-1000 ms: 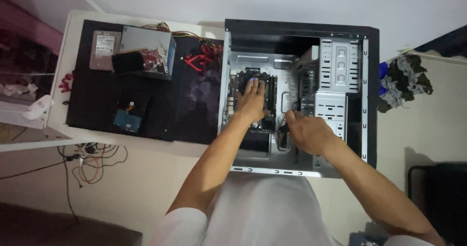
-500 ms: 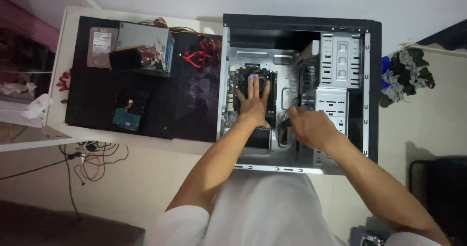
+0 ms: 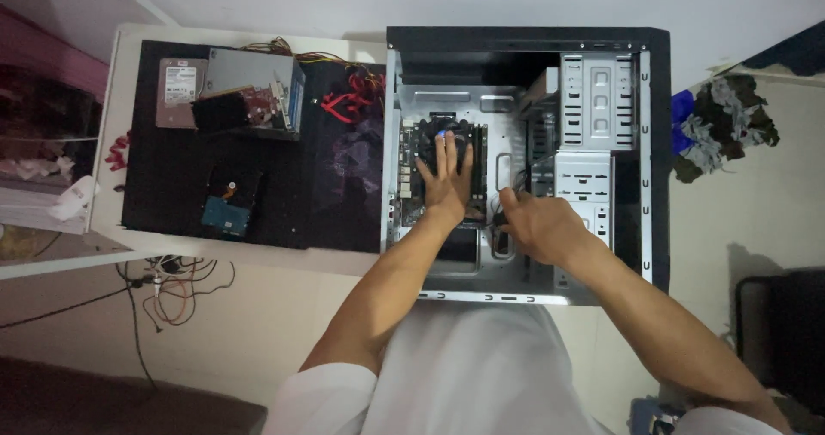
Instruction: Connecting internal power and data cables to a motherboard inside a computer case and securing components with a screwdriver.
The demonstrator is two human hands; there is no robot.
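An open black computer case (image 3: 657, 143) lies on its side on a white table. Inside it sits a motherboard (image 3: 411, 156) with a round cooler fan. My left hand (image 3: 447, 181) lies flat on that fan, fingers spread and pointing away from me. My right hand (image 3: 537, 224) is just right of the board, beside the dark cables in the middle of the case, fingers curled; whether it grips a cable is hidden. Grey metal drive cages (image 3: 597, 100) fill the case's right side.
Left of the case a black mat (image 3: 172, 177) carries a power supply (image 3: 249, 91) with red and yellow cables (image 3: 348, 100), a silver hard drive (image 3: 179, 91) and a second drive with a blue board (image 3: 228, 207). Loose wires (image 3: 172, 284) hang below the table edge.
My left hand stayed on the fan. My right hand shifted slightly within the case near the cables. The camera view moved a little.
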